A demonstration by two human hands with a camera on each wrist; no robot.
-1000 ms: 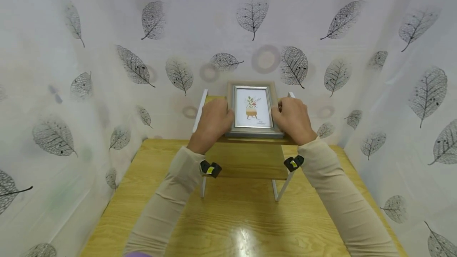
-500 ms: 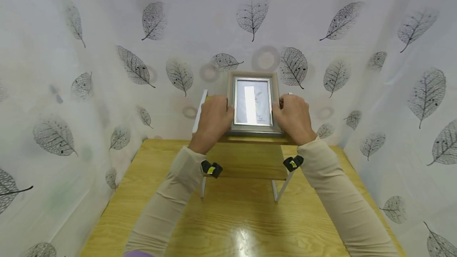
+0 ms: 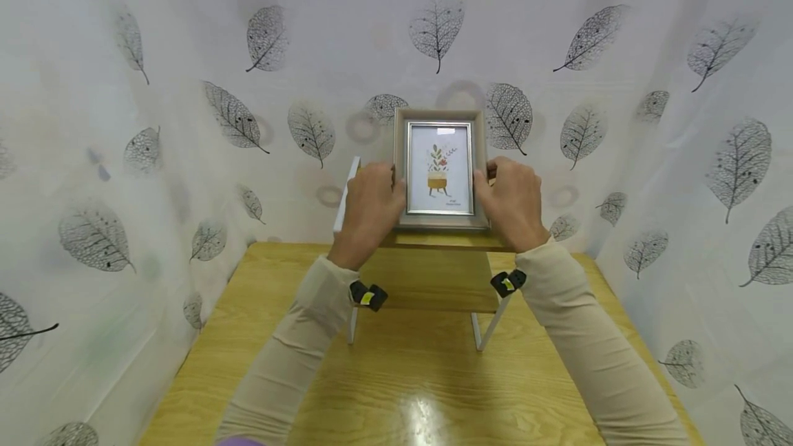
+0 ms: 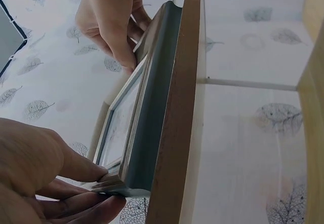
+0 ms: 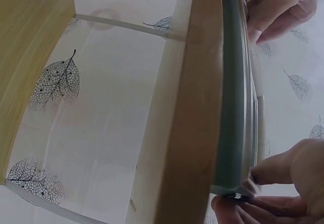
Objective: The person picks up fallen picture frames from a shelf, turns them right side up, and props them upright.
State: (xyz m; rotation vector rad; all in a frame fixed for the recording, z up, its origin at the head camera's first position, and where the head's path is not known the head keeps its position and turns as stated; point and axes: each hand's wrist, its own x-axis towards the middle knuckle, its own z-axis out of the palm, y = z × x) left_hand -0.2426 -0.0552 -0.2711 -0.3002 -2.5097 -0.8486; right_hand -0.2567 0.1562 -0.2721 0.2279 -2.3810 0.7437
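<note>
A silver-beige picture frame (image 3: pixel 441 220) with a print of a potted plant stands, tilted back, on the top board of a small two-tier shelf (image 3: pixel 427 281). My left hand (image 3: pixel 372 210) pinches its left side, thumb on the front and fingers behind the edge. On the opposite side my right hand (image 3: pixel 511 202) grips the frame the same way. In the left wrist view the lower edge of the picture frame (image 4: pixel 152 107) sits at the shelf board (image 4: pixel 178 107). The right wrist view shows the frame's bottom edge (image 5: pixel 233 92) against the board's front (image 5: pixel 195 102).
The shelf has white metal legs (image 3: pixel 486 329) and stands on a wood-grain table (image 3: pixel 409 384). A leaf-printed sheet (image 3: pixel 372 33) hangs behind and along both sides. Each wrist wears a black strap (image 3: pixel 367 294).
The picture frame's upper edge has risen, so the frame leans back less and stands more upright. Both hands keep hold of its sides and have shifted only slightly.
</note>
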